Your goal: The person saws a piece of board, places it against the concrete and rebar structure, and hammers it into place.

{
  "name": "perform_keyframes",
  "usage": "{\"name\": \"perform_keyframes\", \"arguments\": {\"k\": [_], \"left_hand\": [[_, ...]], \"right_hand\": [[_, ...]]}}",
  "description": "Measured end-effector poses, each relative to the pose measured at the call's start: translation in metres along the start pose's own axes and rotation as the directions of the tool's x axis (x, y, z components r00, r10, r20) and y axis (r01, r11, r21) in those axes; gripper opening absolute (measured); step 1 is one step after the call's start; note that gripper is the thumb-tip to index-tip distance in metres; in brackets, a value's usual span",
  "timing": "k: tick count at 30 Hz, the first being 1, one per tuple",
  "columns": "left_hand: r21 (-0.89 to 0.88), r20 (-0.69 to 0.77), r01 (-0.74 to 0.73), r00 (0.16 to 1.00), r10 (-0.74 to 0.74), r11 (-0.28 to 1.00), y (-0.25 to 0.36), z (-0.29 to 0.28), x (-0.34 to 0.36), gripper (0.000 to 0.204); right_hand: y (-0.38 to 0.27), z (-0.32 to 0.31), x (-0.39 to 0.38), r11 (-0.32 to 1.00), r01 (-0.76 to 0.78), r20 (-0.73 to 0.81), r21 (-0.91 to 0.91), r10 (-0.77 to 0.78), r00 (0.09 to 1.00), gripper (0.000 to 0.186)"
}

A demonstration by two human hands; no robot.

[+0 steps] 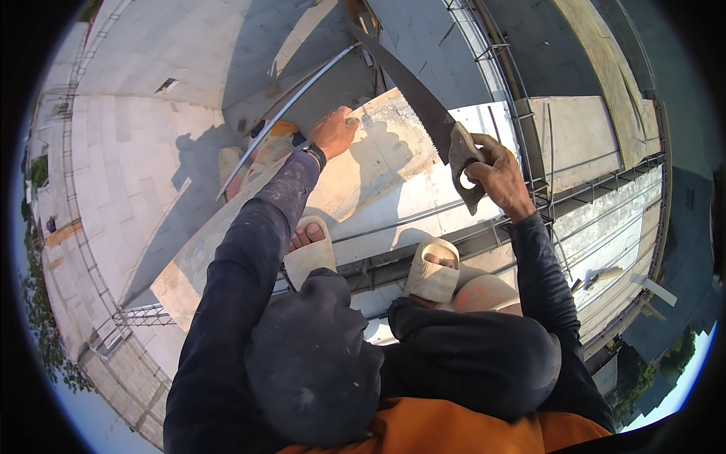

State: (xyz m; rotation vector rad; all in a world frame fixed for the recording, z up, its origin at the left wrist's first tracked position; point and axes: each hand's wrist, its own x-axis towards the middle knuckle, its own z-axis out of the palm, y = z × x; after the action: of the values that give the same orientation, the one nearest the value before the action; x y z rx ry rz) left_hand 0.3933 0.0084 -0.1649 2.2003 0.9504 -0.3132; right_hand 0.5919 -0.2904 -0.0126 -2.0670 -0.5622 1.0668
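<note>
My right hand (499, 178) is closed round the worn wooden handle (463, 163) of a handsaw. The saw's long dark blade (412, 83) points away and to the left, its toothed edge facing the board's far right end. A pale, stained plywood board (378, 155) lies slantwise in front of me. On its far edge my left hand (333, 135) is curled, gripping the board; some fingertips are hidden. Shadows of my hands and head fall over the wood. My sandalled feet (308, 250) are close to the board's near side.
Steel rebar cages (529, 144) run along the right, beside more formwork panels (575, 140). A thin light-coloured strip (287, 121) leans beyond my left arm. Pale block walls (144, 144) drop away on the left. Small tools (601, 278) lie on the right-hand boards.
</note>
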Motion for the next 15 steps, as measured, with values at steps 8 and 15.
{"name": "perform_keyframes", "arguments": {"k": [8, 15], "left_hand": [[-0.141, -0.153, -0.076, 0.987, 0.054, 0.987, -0.020, 0.007, 0.013, 0.043], [-0.120, -0.013, -0.084, 0.996, 0.083, 0.989, -0.013, -0.009, 0.016, 0.045]], "right_hand": [[-0.040, 0.024, -0.064, 0.897, 0.145, -0.016, 0.417, -0.152, 0.988, 0.081], [-0.088, 0.017, -0.047, 0.949, 0.293, -0.032, 0.114, -0.292, 0.956, 0.079]]}}
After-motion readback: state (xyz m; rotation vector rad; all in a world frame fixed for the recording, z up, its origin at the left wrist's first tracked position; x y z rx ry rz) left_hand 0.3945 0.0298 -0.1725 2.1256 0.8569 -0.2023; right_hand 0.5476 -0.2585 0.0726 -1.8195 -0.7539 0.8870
